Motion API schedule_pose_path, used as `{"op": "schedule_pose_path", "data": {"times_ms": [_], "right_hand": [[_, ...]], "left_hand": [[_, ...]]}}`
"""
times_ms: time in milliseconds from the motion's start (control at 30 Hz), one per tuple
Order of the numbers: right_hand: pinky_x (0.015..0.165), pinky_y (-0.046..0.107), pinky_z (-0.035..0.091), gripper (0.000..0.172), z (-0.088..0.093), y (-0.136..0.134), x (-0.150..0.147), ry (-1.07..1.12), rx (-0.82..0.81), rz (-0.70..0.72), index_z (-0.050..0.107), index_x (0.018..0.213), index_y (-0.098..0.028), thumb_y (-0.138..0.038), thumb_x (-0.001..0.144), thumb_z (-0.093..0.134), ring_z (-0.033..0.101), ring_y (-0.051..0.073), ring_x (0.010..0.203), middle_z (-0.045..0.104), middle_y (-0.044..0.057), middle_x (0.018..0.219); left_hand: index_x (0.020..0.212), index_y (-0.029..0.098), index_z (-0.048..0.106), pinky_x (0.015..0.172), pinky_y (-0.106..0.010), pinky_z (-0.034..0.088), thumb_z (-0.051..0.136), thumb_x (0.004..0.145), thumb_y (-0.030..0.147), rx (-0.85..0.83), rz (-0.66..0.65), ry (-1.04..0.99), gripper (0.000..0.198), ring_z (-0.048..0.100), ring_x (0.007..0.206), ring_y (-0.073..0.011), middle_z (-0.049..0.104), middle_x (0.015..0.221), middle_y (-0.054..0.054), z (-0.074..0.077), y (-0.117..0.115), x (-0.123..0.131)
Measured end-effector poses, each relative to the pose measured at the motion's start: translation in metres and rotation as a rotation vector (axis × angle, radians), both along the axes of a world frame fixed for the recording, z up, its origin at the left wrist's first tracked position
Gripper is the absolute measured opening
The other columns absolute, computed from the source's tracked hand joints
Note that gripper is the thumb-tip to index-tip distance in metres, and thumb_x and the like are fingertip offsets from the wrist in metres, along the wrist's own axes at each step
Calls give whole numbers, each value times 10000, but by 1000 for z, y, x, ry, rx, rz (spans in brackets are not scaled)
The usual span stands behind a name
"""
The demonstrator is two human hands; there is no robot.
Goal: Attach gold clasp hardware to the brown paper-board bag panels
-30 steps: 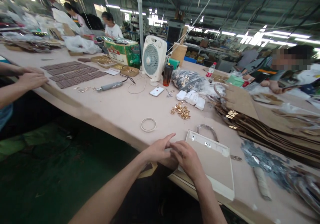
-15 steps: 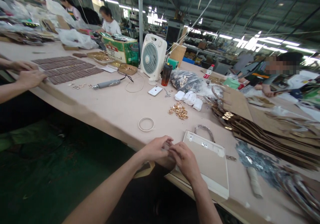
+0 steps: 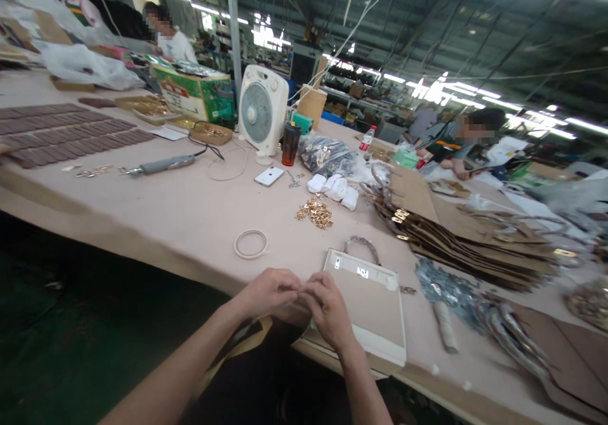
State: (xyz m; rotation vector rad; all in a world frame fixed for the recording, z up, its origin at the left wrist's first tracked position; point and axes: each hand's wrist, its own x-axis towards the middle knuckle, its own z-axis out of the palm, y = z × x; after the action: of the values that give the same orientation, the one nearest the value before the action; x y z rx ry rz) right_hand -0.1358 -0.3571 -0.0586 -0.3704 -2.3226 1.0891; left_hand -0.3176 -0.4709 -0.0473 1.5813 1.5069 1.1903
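My left hand (image 3: 275,292) and my right hand (image 3: 324,301) meet at the table's front edge, fingertips pinched together. Whatever lies between the fingers is too small to make out. Just right of my right hand lies a flat beige bag panel (image 3: 368,308) with a white border, small metal fittings near its top and a plastic-wrapped handle (image 3: 361,241) beyond. A roll of cream tape (image 3: 251,245) rests on the table ahead of my left hand. Farther off is a small heap of gold metal fittings (image 3: 315,213).
A stack of brown bag panels (image 3: 456,235) stands at the right, near grey scraps (image 3: 446,289). Toward the back are a white phone (image 3: 268,176), a tumbler (image 3: 291,144) and a fan (image 3: 263,108). A grey corded tool (image 3: 161,164) lies left, by rows of brown strips (image 3: 71,130).
The view has swung right, so the table's things sit farther left. My hands stay together at the table edge, fingers still pinched. The neighbour's hands at the left have nearly left the view.
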Motion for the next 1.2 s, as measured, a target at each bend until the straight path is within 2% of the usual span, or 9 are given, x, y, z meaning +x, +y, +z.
{"op": "schedule_pose_path", "data": {"times_ms": [167,367,500,733,1000,1100,1200], "right_hand": [[834,302,512,109,-4,6,2,57,-25,7,734,960,-254,-191,986,649,644,176,903,693,22,925],[847,320,510,96,-9,6,3,15,-19,15,733,987,-260,-228,997,643,659,189,915,716,25,946],[840,326,499,87,-10,5,2,-27,3,17,707,982,-254,-237,1005,625,647,194,911,692,26,938],[832,331,486,97,-8,-2,2,-13,68,-27,650,965,-242,-216,1020,575,616,196,912,654,35,942],[853,358,493,122,-11,-3,6,82,179,-50,649,994,-238,-201,1027,537,596,211,953,658,61,970],[838,334,504,113,-8,-5,11,154,87,-12,651,985,-244,-217,1025,548,609,193,934,657,46,953],[821,314,512,85,1,7,28,247,-80,-93,646,958,-250,-251,1016,583,620,178,904,641,28,928]], "left_hand": [[970,204,802,790,-218,470,560,1015,347,-63,7,168,284,675,850,-152,767,888,-21,2,0,0],[1020,200,806,780,-208,452,582,996,305,-117,74,207,248,693,870,-151,795,947,-18,1,-5,3],[997,186,807,750,-208,437,570,990,311,-152,89,223,268,680,840,-145,787,911,-17,2,-6,4],[870,169,815,675,-218,393,589,894,305,-179,179,77,264,606,722,-132,724,750,12,3,-4,9],[748,164,743,637,-236,383,590,860,451,-259,193,-138,344,534,674,-151,631,664,12,4,10,11],[755,165,721,650,-245,389,576,885,497,-253,244,-110,385,548,693,-162,644,690,4,2,15,10],[853,180,746,678,-246,397,550,927,504,-247,258,-38,386,578,737,-169,675,755,3,2,16,10]]}}
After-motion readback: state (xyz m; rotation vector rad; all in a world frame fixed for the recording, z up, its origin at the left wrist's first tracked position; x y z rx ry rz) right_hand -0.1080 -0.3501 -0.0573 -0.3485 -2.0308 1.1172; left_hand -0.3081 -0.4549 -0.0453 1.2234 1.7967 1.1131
